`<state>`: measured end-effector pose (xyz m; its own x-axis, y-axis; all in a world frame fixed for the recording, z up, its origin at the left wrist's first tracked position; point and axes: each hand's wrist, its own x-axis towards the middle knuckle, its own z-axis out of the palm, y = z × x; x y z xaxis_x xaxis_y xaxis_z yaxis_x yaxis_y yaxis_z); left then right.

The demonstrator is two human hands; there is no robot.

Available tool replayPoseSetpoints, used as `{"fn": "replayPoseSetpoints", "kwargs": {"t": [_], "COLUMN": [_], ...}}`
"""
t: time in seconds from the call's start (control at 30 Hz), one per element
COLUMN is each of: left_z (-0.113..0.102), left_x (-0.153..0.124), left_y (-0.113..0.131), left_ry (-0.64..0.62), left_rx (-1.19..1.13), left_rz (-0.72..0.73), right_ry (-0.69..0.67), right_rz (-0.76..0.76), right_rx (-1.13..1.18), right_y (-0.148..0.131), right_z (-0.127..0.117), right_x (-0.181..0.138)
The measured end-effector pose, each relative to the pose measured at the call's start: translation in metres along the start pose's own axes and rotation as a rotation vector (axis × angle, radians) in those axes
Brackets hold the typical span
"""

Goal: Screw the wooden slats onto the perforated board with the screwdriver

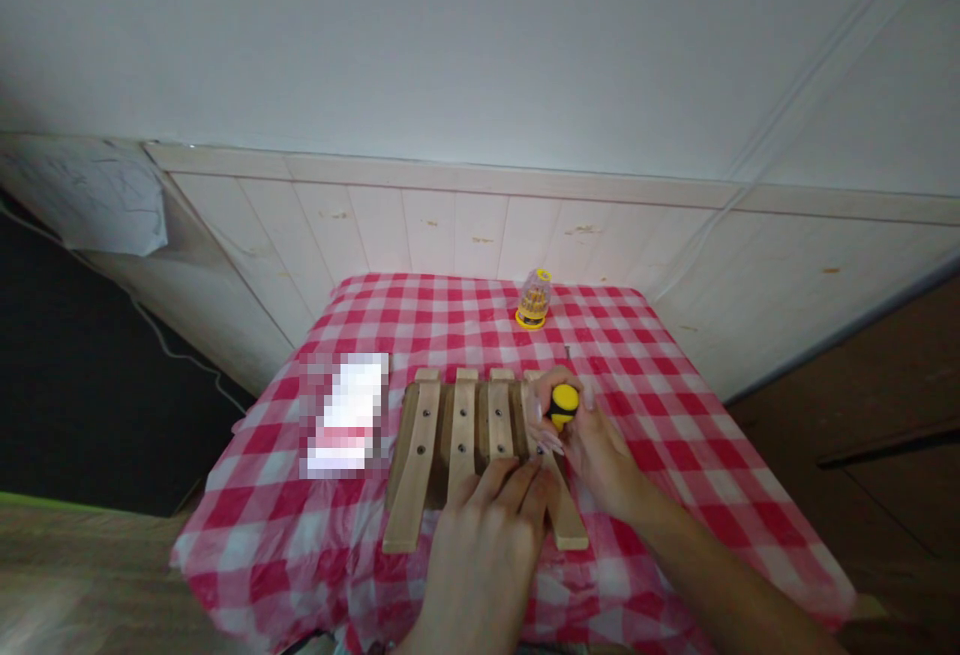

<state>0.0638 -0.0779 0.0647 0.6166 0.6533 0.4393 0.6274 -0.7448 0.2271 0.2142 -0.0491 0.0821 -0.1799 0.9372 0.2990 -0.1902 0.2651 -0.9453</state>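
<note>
A wooden slatted piece (463, 425) lies on the table, its pale slats fixed over darker crosspieces with dark screws showing in pairs. My right hand (592, 445) is wrapped round the yellow and black handle of a screwdriver (564, 403), held upright above the rightmost slat. The screwdriver's tip is hidden. Fingers stretched out, my left hand (487, 525) lies flat across the middle and right slats, close to a screw (540, 450). Just beyond the right hand, a loose screw (567, 351) seems to lie on the cloth.
A red and white checked cloth (270, 525) covers the table. A clear case with a yellow base (533, 301), holding bits, stands at the back. To the left lies a blurred-out white, phone-shaped object (349, 415). A panelled wall (450, 235) rises behind the table.
</note>
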Motion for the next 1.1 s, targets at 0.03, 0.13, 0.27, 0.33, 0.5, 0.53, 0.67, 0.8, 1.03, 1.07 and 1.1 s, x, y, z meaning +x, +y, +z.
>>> {"fn": "replayPoseSetpoints", "kwargs": {"t": [0.03, 0.13, 0.27, 0.33, 0.5, 0.53, 0.67, 0.8, 1.03, 1.07, 1.1], "left_z": [0.0, 0.0, -0.001, -0.001, -0.001, -0.001, 0.0, 0.001, 0.004, 0.004, 0.004], "left_x": [0.0, 0.0, 0.001, 0.001, 0.0, 0.0, 0.001, 0.002, -0.001, -0.001, -0.001], "left_y": [0.0, 0.0, 0.0, 0.0, 0.001, 0.001, 0.002, 0.002, -0.001, -0.001, -0.001], "left_ry": [0.0, 0.0, -0.001, 0.002, 0.004, 0.003, 0.022, 0.051, 0.017, 0.004, -0.008], "left_rx": [-0.003, -0.01, -0.011, -0.012, -0.01, -0.01, -0.009, -0.013, -0.003, -0.003, -0.003], "left_rz": [-0.002, -0.004, -0.005, -0.006, -0.006, -0.005, -0.004, -0.007, -0.011, -0.01, -0.009], "right_ry": [0.008, 0.023, 0.035, 0.042, 0.065, 0.067, 0.065, 0.069, 0.077, 0.073, 0.068], "right_rz": [-0.004, -0.034, -0.061, -0.068, -0.06, -0.057, -0.059, -0.045, -0.026, -0.022, -0.021], "right_rx": [-0.017, -0.088, -0.072, -0.058, -0.013, -0.01, -0.021, -0.019, -0.029, -0.018, -0.006], "right_y": [0.0, -0.004, -0.004, -0.002, 0.003, 0.003, 0.005, 0.006, 0.004, 0.004, 0.003], "right_z": [0.001, 0.004, 0.005, 0.005, 0.006, 0.006, 0.005, 0.005, 0.005, 0.004, 0.002], "right_x": [0.0, -0.001, -0.001, -0.001, -0.001, -0.001, -0.002, -0.002, 0.002, 0.002, 0.002]}}
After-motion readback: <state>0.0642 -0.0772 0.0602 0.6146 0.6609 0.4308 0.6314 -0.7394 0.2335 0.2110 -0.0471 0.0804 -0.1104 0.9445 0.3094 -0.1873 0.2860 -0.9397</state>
